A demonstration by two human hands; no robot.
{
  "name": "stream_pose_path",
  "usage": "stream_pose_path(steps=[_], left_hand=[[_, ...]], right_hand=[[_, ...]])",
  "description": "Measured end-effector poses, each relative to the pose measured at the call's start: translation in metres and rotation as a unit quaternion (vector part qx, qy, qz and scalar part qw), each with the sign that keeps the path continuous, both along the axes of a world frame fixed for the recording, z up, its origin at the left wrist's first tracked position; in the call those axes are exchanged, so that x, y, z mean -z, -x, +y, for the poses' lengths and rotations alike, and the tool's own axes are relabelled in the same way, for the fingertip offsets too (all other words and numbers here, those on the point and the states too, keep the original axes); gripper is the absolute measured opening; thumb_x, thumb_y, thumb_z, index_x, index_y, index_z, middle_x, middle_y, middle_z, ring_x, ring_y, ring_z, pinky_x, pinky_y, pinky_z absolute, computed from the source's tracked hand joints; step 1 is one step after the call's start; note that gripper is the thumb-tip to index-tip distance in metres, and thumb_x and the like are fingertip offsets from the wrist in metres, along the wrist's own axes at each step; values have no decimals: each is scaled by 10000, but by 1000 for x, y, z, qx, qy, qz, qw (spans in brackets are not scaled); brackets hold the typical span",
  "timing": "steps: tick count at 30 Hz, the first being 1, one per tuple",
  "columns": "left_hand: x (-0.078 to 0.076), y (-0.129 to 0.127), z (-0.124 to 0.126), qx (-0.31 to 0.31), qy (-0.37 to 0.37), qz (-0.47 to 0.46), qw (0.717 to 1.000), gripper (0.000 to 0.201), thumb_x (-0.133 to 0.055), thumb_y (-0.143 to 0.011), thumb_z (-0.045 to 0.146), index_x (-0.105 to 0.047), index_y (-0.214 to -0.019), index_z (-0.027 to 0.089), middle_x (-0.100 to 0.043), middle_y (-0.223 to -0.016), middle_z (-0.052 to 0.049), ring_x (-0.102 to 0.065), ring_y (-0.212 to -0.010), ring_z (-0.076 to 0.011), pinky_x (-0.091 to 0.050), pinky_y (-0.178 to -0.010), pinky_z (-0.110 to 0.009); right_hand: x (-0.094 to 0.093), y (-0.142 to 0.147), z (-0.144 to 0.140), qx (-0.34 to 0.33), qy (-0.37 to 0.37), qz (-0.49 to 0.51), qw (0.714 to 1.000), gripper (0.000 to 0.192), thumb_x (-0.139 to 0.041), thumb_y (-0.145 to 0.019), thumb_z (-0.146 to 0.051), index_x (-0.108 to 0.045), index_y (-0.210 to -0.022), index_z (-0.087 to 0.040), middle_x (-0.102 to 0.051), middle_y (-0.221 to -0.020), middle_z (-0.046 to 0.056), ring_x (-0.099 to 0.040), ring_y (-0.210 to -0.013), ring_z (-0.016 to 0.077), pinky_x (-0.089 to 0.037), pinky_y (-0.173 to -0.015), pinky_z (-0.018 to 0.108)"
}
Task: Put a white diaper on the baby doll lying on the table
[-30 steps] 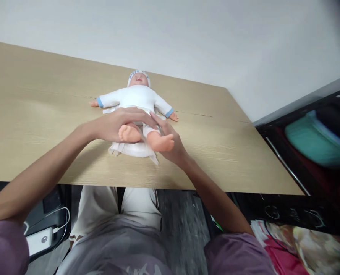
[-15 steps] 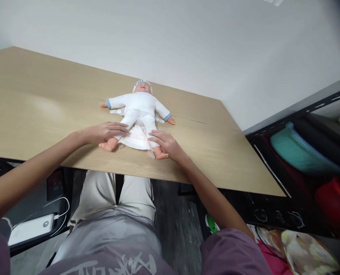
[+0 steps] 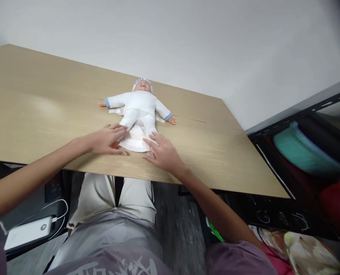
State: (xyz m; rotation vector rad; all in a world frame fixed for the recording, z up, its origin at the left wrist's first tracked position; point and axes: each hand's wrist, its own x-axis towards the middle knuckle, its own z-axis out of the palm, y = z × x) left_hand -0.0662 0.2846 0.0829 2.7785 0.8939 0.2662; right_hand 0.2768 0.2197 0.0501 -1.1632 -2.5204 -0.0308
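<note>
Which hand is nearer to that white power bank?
Left. The left hand is by one leg of the doll, up and right of the power bank in view; the right hand, by the other leg, is farther right.

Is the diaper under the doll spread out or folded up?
Spread: the diaper shows between the doll's legs, its tabs sticking out both sides.

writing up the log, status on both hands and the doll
Left hand, right hand each touching a leg of the doll. Doll face-up on table, white pad showing between its legs. Hands partly hide its feet.
</note>
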Motion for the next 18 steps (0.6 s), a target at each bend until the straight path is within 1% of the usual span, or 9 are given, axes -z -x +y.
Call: stream_pose_path(steps=[1, 2, 4, 6, 9, 11, 13, 15, 18], left_hand=[[4, -5, -3, -12, -12, 2, 1000, 687, -699, -1030, 701, -675, -1456, 162, -573, -1708, -256, -521, -1551, -486, -439, -1262, -620], [8, -8, -5, -20, -22, 2, 1000, 649, -696, -1033, 672, -675, -1428, 157, -594, -1678, -264, -530, -1518, -492, -446, -1237, -628], [12, -14, -4, -31, -37, -6, 999, 437, -651, -1059, 511, -695, -1334, 173, -687, -1542, -244, -574, -1416, -479, -465, -1179, -635], [10, -17, 4, -43, -38, -24, 998, 268, -605, -1047, 387, -713, -1216, 209, -763, -1333, -195, -618, -1290, -447, -486, -1118, -621], [-7, -20, 22, -61, 0, -88, 994, 237, -548, -1081, 406, -696, -1133, 228, -758, -1106, -129, -667, -1111, -372, -512, -1043, -555], [-23, -24, 38, -69, 12, -143, 987, 304, -494, -1125, 466, -678, -1094, 226, -740, -1085, -111, -669, -1058, -332, -514, -1028, -514], [-36, -30, 57, -75, -8, -187, 979, 359, -468, -1141, 513, -671, -1086, 222, -733, -1142, -119, -650, -1099, -325, -503, -1059, -503], [-45, -38, 80, -90, -29, -220, 971, 375, -472, -1133, 532, -671, -1120, 214, -721, -1196, -128, -627, -1168, -332, -488, -1103, -503], [-47, -50, 121, -130, 22, -252, 959, 373, -484, -1124, 544, -655, -1112, 213, -701, -1082, -92, -639, -1084, -304, -509, -1057, -469]], right_hand=[[6, 5, -2, 16, -8, 0, 1000, 609, -720, -1106, -465, -654, -1622, -149, -638, -1652, 232, -489, -1665, 412, -411, -1398, 627], [11, 8, -2, 30, -13, 5, 999, 525, -685, -1115, -364, -674, -1599, -161, -659, -1622, 223, -510, -1644, 404, -433, -1382, 617], [17, 11, 2, 48, -19, 30, 998, 434, -610, -1101, -211, -732, -1518, -216, -710, -1538, 193, -581, -1562, 388, -470, -1344, 612], [16, 9, 12, 55, -18, 61, 996, 381, -553, -1100, -174, -783, -1392, -253, -764, -1391, 170, -666, -1411, 380, -531, -1261, 595], [3, 2, 33, 61, 1, 125, 990, 296, -504, -1119, -224, -786, -1207, -243, -780, -1120, 136, -724, -1113, 346, -609, -1016, 500], [-11, -2, 52, 60, 15, 182, 981, 240, -514, -1119, -276, -750, -1121, -236, -761, -1017, 106, -709, -974, 311, -596, -905, 449], [-23, -4, 73, 53, 9, 235, 971, 232, -529, -1133, -355, -711, -1045, -240, -746, -992, 89, -693, -943, 288, -585, -902, 430], [-32, -4, 98, 53, -5, 269, 962, 322, -523, -1158, -463, -678, -975, -249, -730, -994, 85, -681, -956, 277, -581, -937, 430], [-33, -1, 141, 77, 6, 303, 950, 460, -491, -1166, -624, -686, -978, -253, -743, -1055, 89, -689, -1014, 276, -583, -1000, 432]])
